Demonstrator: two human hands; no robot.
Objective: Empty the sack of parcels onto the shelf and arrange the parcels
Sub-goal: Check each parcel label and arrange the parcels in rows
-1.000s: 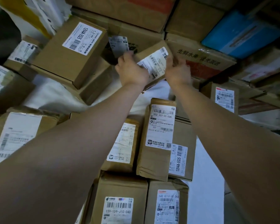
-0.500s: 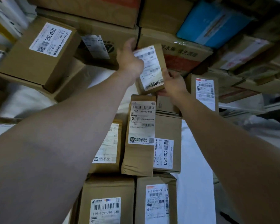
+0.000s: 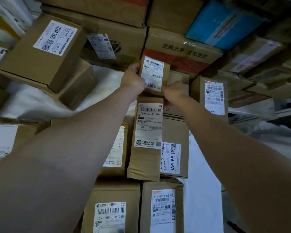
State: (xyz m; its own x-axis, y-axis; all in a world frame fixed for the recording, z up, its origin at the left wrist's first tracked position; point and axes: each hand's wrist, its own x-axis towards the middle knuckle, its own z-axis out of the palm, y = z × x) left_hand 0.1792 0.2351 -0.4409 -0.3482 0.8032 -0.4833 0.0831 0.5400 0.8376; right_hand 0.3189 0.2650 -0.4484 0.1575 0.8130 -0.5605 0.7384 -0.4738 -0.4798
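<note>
One small brown parcel (image 3: 165, 73), white barcode label, upper centre; left hand (image 3: 133, 79) grips its edge; right hand (image 3: 175, 92) blurred, grip unclear.

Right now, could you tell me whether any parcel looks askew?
Yes: the 12V4A-5525 box at upper left lies twisted atop another box, out of line with the straight middle row.
</note>
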